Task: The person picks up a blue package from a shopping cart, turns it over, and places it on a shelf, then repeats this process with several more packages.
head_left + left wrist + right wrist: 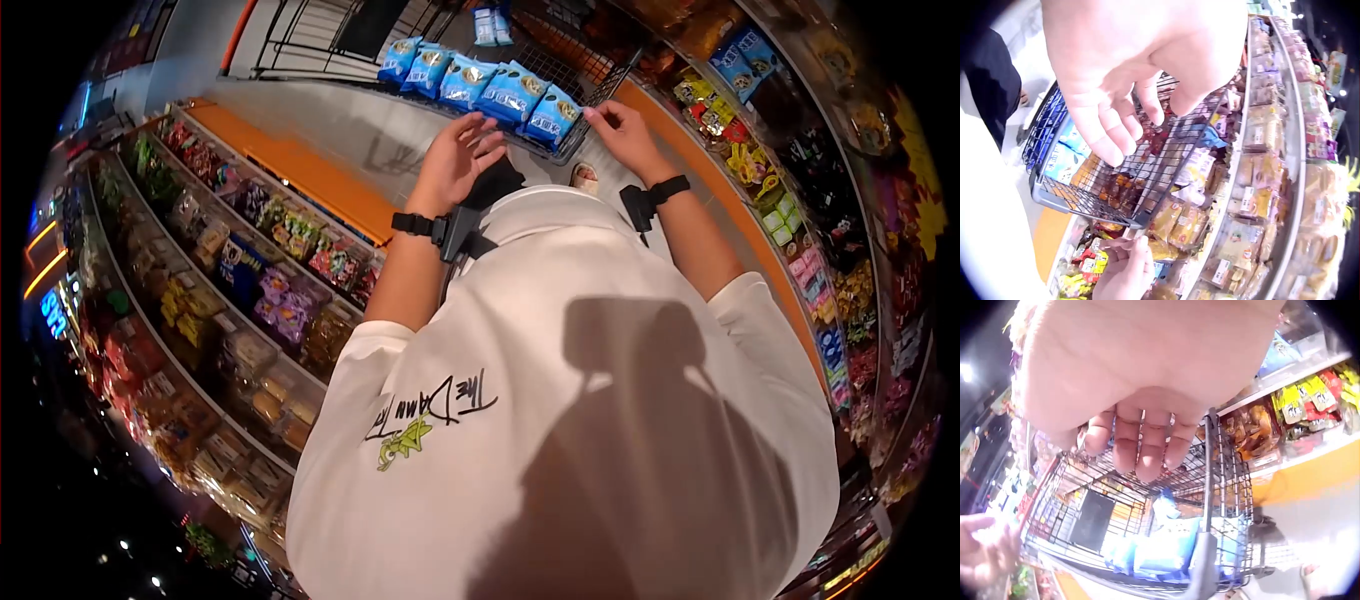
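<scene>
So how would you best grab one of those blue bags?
Probably pinch its upper edge from above: the bags stand crowded side by side in the cart, sides blocked. The end bag is nearest the right hand.

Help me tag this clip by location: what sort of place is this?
Most likely a supermarket or snack shop aisle. A wire shopping cart holds a row of blue snack bags, and shelves packed with colourful packaged snacks line both sides of the walkway.
</scene>
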Demonstrator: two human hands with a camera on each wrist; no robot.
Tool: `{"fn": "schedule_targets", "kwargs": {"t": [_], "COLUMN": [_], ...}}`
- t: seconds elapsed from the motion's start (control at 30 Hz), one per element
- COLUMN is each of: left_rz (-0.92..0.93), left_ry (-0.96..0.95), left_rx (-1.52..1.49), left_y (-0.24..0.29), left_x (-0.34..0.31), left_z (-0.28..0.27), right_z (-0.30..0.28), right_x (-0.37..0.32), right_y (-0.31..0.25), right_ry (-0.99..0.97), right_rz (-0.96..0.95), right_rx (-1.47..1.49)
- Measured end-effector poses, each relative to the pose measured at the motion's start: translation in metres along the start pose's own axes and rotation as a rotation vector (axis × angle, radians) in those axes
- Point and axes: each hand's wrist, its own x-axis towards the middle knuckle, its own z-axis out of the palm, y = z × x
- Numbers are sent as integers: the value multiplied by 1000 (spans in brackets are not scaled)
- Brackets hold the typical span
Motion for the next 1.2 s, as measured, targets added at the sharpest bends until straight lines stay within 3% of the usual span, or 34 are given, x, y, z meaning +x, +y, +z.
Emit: {"fn": "schedule_targets", "kwargs": {"t": [0.13,0.23,0.33,0.37,0.4,0.47,0.5,0.53,0.63,0.7,0.8,0.87,0.9,0.93,1.0,1.07,1.2], "left_rz": [-82,-207,-270,-292,-325,-366,-474,-491,-269,-592,-348,-419,-436,-448,-366,-167,-195], "left_ry": [95,129,187,63,148,120,122,75,-301,-16,-31,-117,-217,-326,-413,-492,-644], "left_rx": [-45,39,252,362,610,839,898,1030,1365,1095,1306,1272,1292,1317,1363,1412,1128], "left_y": [23,41,52,53,46,64,49,44,1,-19,-28,15,23,31,61,59,94], "left_x": [52,110,179,201,241,235,265,278,338,341,337,293,289,285,246,254,196], "left_z": [-12,-24,-36,-43,-54,-25,-38,-42,-115,-121,-134,-81,-79,-72,-32,-39,8], "right_z": [15,39,67,79,91,120,134,148,187,207,208,216,188,193,184,162,118], "right_x": [29,54,81,92,102,129,140,148,162,161,151,139,132,123,104,97,61], "right_y": [-5,2,9,13,24,52,63,75,97,116,99,103,49,61,20,3,-39], "right_ry": [80,-5,-55,-48,-35,-13,31,79,86,58,-142,-159,-267,-236,76,114,342], "right_rz": [26,254,520,553,578,604,653,699,790,841,924,1003,951,852,807,762,633], "right_rx": [86,354,376,298,240,133,93,60,-10,113,330,428,359,451,545,669,595]}}
